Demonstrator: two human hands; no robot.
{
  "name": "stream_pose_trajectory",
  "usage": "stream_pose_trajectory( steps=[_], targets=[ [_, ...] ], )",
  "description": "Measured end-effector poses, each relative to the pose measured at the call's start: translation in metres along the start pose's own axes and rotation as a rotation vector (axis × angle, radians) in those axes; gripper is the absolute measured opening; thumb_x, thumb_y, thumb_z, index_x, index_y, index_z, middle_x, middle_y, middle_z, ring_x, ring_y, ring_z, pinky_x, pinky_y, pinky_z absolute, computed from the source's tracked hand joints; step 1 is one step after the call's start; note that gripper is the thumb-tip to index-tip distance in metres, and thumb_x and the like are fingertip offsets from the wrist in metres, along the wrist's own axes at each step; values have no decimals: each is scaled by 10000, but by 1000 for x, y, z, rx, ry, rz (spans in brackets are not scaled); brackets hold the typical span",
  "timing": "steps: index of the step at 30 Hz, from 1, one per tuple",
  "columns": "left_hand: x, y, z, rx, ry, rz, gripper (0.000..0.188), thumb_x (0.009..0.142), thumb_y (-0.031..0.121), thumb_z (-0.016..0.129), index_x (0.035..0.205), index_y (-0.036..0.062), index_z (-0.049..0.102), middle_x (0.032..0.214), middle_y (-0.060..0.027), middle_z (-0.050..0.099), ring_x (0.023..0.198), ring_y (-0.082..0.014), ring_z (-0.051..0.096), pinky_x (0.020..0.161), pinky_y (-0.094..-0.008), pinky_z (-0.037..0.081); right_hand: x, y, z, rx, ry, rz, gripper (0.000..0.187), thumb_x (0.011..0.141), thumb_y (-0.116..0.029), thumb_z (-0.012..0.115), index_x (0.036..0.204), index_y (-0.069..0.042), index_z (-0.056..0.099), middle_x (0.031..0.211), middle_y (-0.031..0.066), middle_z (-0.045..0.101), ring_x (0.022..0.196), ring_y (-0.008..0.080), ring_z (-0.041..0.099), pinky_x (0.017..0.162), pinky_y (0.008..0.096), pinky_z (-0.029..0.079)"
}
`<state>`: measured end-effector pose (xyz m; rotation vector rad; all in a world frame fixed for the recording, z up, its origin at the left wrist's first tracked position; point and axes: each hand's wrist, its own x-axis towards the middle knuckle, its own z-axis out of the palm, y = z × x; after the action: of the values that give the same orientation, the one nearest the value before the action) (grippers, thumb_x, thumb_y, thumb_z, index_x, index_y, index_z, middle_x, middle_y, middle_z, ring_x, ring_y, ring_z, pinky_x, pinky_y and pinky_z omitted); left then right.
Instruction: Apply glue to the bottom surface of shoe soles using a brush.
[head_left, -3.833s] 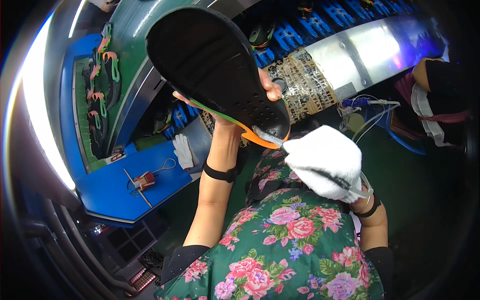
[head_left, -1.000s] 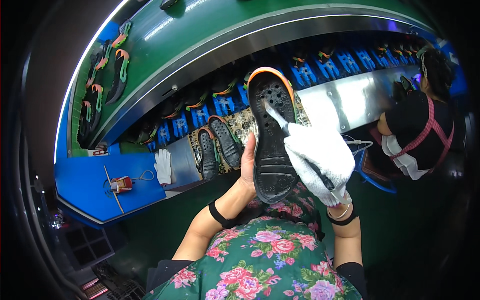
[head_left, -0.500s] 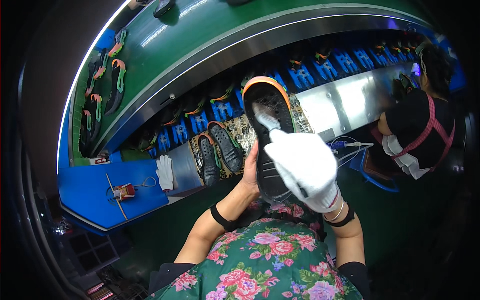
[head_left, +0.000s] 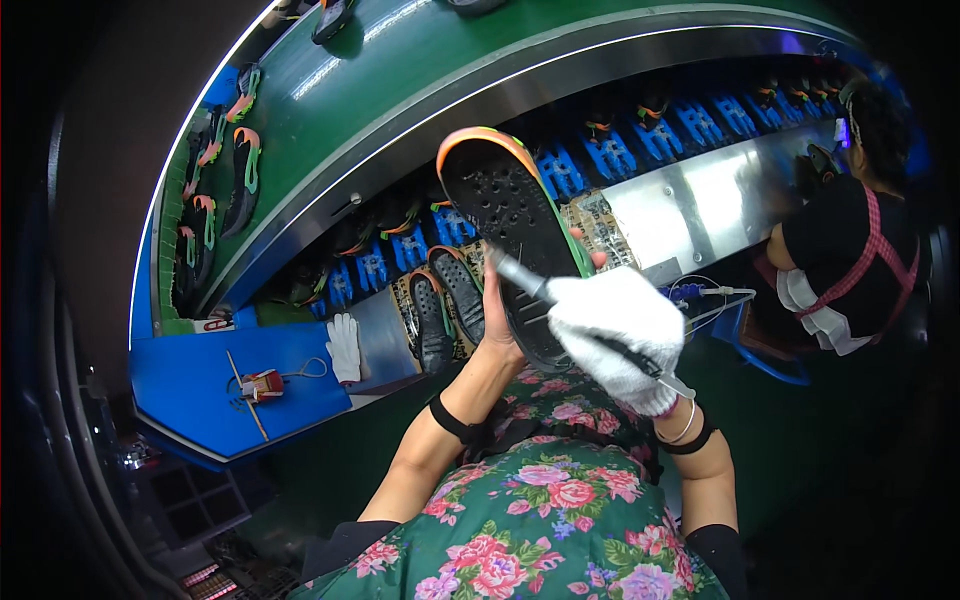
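A black shoe sole (head_left: pixel 505 210) with an orange and green rim and a patch of small holes is held up in front of me, holed end pointing away. Bare and wrapped around it from beneath, my left hand (head_left: pixel 498 318) shows fingertips at the sole's right edge. In a white knit glove, my right hand (head_left: pixel 615 335) grips a brush (head_left: pixel 522 276) with a pale, blurred head, which lies over the middle of the sole near its left edge. The brush's dark handle passes under the gloved fingers.
Two more soles (head_left: pixel 434 325) lie on taped cardboard to the left. A blue side table (head_left: pixel 300 340) bears a spare white glove (head_left: pixel 344 347) and a small red item (head_left: pixel 262 386). Beyond are a row of blue holders (head_left: pixel 610 152) and a green belt (head_left: pixel 420 60). A co-worker (head_left: pixel 865 245) sits right.
The sole has shifted up and left and tilted, so its holes show more fully. My brush has moved from the holed end down toward the left edge.
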<state>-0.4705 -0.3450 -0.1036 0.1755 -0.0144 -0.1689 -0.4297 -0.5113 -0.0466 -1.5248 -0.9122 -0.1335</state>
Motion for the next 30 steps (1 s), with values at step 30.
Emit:
stream_pose_trajectory(
  steps=[30],
  targets=[
    [25, 18, -3, 63, -102, 59, 981, 900, 804, 490, 1509, 40, 404, 1347, -303, 588, 1159, -495, 631, 888, -615, 582, -24, 14, -11, -29, -43, -99, 268, 778, -58, 825, 1040, -87, 781, 1009, 90, 774, 843, 246, 721, 746, 347, 574]
  ],
)
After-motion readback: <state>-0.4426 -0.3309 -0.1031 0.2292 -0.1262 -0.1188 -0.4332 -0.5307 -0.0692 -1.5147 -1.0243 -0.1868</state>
